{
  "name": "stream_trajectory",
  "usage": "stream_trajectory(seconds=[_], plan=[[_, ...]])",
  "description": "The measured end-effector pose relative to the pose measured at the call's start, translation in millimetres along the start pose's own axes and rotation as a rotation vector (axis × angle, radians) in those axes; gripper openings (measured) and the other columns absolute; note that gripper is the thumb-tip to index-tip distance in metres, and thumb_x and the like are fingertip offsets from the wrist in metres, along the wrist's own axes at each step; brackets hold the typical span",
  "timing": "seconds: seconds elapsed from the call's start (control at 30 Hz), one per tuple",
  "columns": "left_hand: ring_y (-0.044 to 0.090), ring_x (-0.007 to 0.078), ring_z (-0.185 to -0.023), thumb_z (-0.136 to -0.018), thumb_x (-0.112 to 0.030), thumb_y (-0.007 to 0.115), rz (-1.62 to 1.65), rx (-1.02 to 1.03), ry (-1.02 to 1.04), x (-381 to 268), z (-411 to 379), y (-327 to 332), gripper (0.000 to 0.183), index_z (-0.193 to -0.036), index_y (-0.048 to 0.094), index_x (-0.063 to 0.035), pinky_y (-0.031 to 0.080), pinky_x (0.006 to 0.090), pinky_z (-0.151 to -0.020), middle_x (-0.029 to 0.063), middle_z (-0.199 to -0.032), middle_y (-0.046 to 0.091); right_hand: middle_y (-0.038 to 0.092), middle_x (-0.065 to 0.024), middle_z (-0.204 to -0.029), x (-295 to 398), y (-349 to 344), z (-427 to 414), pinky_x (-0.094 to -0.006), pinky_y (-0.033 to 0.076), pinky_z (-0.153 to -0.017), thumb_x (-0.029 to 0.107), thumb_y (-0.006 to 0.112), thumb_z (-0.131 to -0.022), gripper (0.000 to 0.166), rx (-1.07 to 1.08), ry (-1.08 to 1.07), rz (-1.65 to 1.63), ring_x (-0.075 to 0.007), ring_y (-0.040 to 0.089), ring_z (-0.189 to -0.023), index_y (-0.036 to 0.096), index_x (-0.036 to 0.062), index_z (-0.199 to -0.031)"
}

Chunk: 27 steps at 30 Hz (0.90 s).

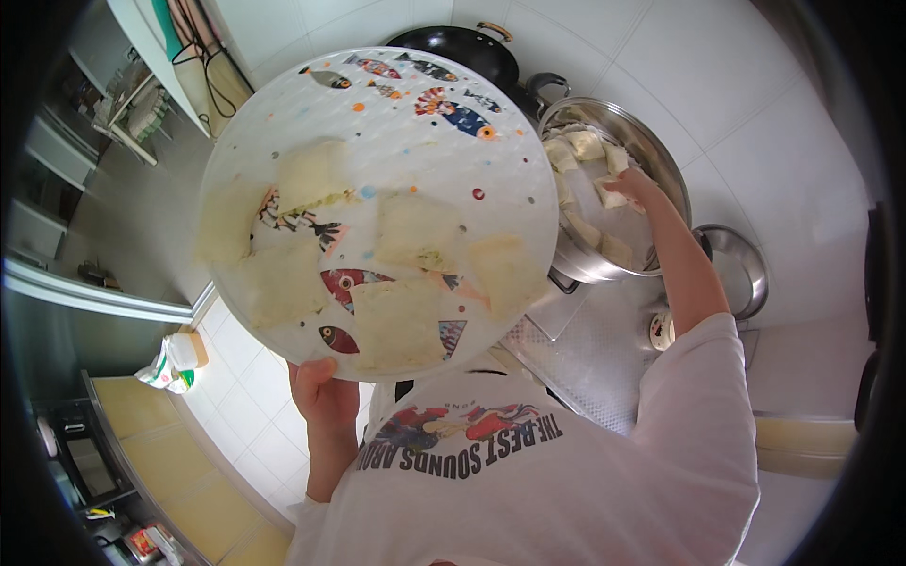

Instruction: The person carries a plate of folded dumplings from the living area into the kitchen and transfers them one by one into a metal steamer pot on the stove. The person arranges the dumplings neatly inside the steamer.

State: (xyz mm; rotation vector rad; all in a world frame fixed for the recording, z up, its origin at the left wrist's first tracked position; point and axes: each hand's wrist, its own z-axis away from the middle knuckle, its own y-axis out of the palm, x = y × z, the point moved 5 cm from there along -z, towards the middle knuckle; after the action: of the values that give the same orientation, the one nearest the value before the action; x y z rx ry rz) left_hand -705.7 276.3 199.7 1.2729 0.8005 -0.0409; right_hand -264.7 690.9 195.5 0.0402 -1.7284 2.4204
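Observation:
A large round tray with printed fish rests in my left hand, thumb over its near rim. Several flat, pale dough pieces lie on it; bits of green filling show at some edges. To the right, my right hand reaches inside a steel steamer pot, its fingers at a folded dough piece. Whether the fingers grip this piece is unclear. More dough pieces lie around the inside of the pot on a pale liner.
Behind the tray stands a black wok. A round steel-rimmed lid leans by the wall right of the pot. A small jar stands on the metal counter. A bag and a container are on the floor at left.

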Motion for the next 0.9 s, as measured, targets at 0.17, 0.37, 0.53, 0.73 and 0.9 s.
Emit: stream_trajectory(seconds=[0.17, 0.37, 0.53, 0.73, 0.9], plan=[[0.043, 0.0289, -0.115, -0.063, -0.006, 0.045, -0.011, 0.014, -0.018, -3, 1, -3, 0.067, -0.128, 0.028, 0.0002, 0.036, 0.0403, -0.096, 0.0145, -0.123, 0.043, 0.055, -0.0105, -0.102, 22, -2, 28, -0.0368, 0.043, -0.067, 0.028, 0.079, -0.059, 0.072, -0.014, 0.032, -0.369, -0.0196, 0.054, -0.087, 0.045, 0.0015, -0.116], [0.043, 0.0292, -0.115, -0.064, -0.003, 0.044, 0.044, 0.054, -0.019, -1, 0, -9, 0.067, -0.129, 0.028, -0.0015, 0.037, 0.0411, -0.096, 0.0141, -0.125, 0.042, 0.056, -0.0064, -0.103, 18, -1, 5, -0.0254, 0.043, -0.06, 0.015, 0.076, -0.064, 0.065, 0.053, 0.075, -0.684, -0.0174, 0.056, -0.083, 0.043, 0.0059, -0.119], [0.044, 0.0291, -0.114, -0.063, -0.004, 0.045, 0.027, 0.018, 0.01, -2, 5, -13, 0.067, -0.128, 0.03, 0.0002, 0.037, 0.0405, -0.096, 0.0146, -0.122, 0.045, 0.057, -0.0061, -0.094, 33, -1, -23, -0.0224, 0.041, -0.052, 0.004, 0.074, -0.062, 0.057, 0.11, 0.047, -0.734, -0.014, 0.056, -0.077, 0.05, 0.0048, -0.113], [0.046, 0.0294, -0.111, -0.061, -0.007, 0.047, 0.009, -0.022, -0.029, -3, 7, -12, 0.067, -0.125, 0.032, 0.003, 0.037, 0.0388, -0.095, 0.0163, -0.12, 0.047, 0.058, -0.007, -0.092, 73, -18, -16, -0.0299, 0.044, -0.06, 0.007, 0.072, -0.063, 0.049, -0.093, -0.07, -0.333, -0.0178, 0.056, -0.076, 0.053, 0.0068, -0.108], [0.05, 0.0291, -0.107, -0.063, -0.007, 0.046, 0.016, 0.015, -0.043, -5, 7, -15, 0.064, -0.124, 0.034, 0.0037, 0.041, 0.0377, -0.091, 0.0166, -0.117, 0.049, 0.059, -0.013, -0.095, 197, -94, 53, -0.0314, 0.045, -0.076, 0.012, 0.062, -0.071, 0.031, -0.709, -0.687, -0.034, -0.0239, 0.057, -0.083, 0.055, 0.0026, -0.099]])
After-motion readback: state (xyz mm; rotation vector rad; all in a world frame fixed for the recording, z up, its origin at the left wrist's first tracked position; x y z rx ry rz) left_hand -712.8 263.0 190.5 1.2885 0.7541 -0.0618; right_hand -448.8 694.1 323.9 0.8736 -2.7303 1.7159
